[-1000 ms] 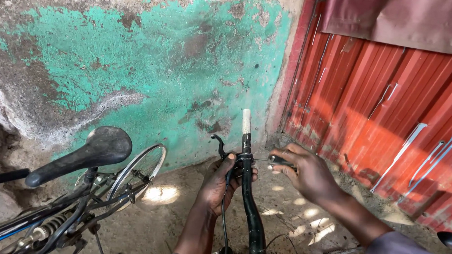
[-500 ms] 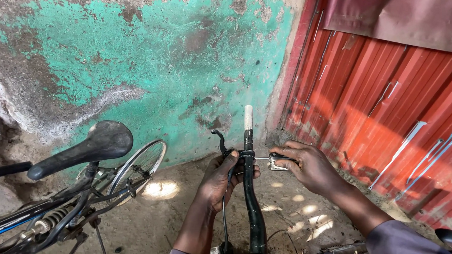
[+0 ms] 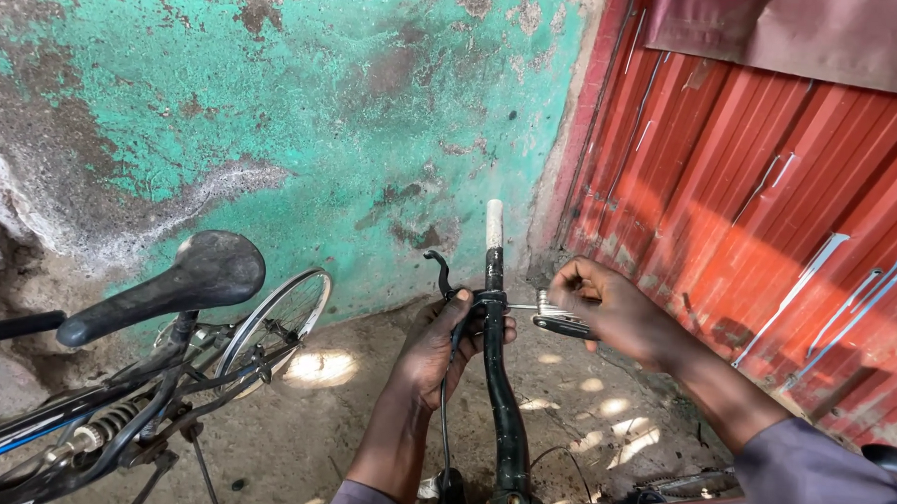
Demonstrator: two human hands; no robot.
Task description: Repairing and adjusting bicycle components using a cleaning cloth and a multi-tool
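Note:
A black bicycle handlebar (image 3: 497, 383) rises from the bottom centre, ending in a white grip (image 3: 493, 224). My left hand (image 3: 437, 343) wraps around the bar just below a black brake lever (image 3: 439, 273) and its clamp. My right hand (image 3: 610, 309) is shut on a small metal tool (image 3: 557, 318) with a dark handle. The tool's thin tip reaches the clamp on the right side of the bar.
A second bicycle stands at the left, with a black saddle (image 3: 181, 284) and a spoked wheel (image 3: 272, 322). Behind is a peeling green wall (image 3: 304, 128); a red corrugated metal door (image 3: 759, 193) closes the right side. The ground is dirt (image 3: 333, 427).
The view has shifted slightly and the handlebar sits higher in frame. My right hand has brought the tool's tip in against the clamp. My left hand stays on the bar.

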